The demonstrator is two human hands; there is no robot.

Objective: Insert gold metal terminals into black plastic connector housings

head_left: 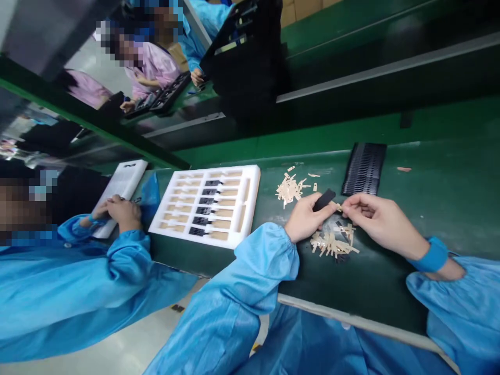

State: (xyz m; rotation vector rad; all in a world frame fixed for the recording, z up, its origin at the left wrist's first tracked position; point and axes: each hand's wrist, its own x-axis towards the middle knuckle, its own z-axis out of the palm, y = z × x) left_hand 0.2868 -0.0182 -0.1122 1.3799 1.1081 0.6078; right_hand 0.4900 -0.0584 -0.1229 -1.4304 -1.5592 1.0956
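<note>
My left hand [307, 217] is closed around a flat black piece [324, 199] with a rounded end, which sticks up past the thumb. Close to its fingertips, my right hand [371, 216] pinches a small gold-coloured part [339, 207] at the black piece's near end. Whether the two parts are joined there, I cannot tell. Below both hands lies a pile of pale strips [332, 245], mixed with some black bits. Another heap of pale tabs [289, 188] is spread beyond my left hand.
Behind my right hand sits a row of black ribbed pieces [365, 167]. A white foam tray [244, 234] at left holds several black parts in slots. Farther left, a co-worker's hands [121, 211] are beside another white tray [135, 172]. A green post [117, 138] slants across.
</note>
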